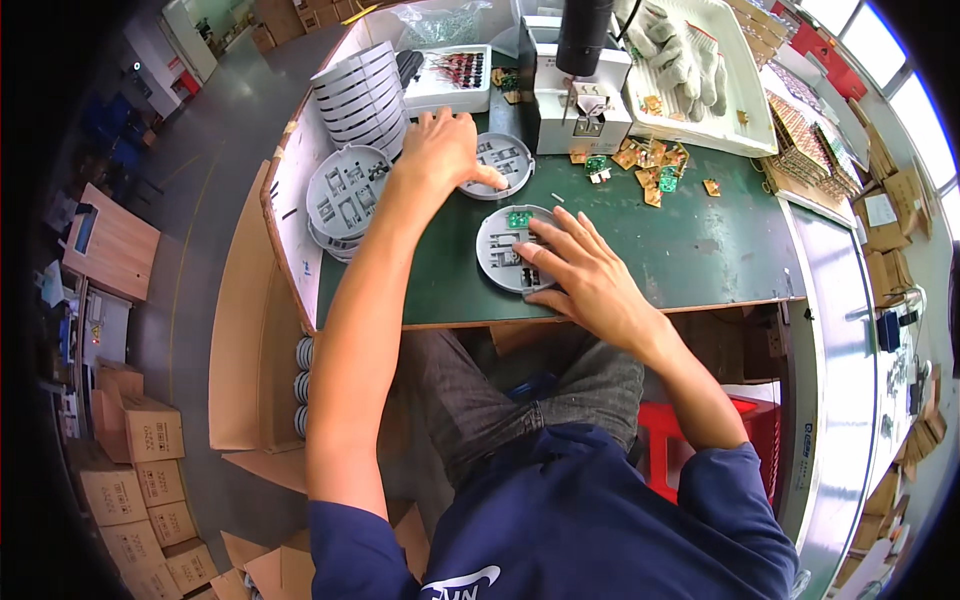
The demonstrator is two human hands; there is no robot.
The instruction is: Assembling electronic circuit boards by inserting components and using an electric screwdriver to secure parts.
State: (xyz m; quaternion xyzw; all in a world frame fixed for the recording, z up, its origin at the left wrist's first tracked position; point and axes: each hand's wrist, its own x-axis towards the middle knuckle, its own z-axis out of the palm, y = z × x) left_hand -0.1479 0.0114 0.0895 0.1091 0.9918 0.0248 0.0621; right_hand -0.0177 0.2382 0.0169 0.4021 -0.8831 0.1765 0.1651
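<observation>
A round grey plastic housing point(497, 262) lies near the table's front edge, with a small green circuit board point(519, 219) in its far part. My right hand point(590, 280) rests over its right side, fingers spread and thumb at the near rim. Farther back is a second round grey housing point(503, 160). My left hand point(440, 155) hovers at that housing's left side, thumb stretched out over it and fingers apart, bent toward a white tray point(475, 102) of red and black wired parts. Nothing shows in its grasp, though its palm side is hidden.
At the left stand a tall stack of grey round housings point(355, 100) and a lower pile point(345, 195). A white box point(580, 110) stands under a black cylinder point(585, 35). Loose small circuit boards point(650, 165) lie to its right, before a tray with work gloves point(690, 75).
</observation>
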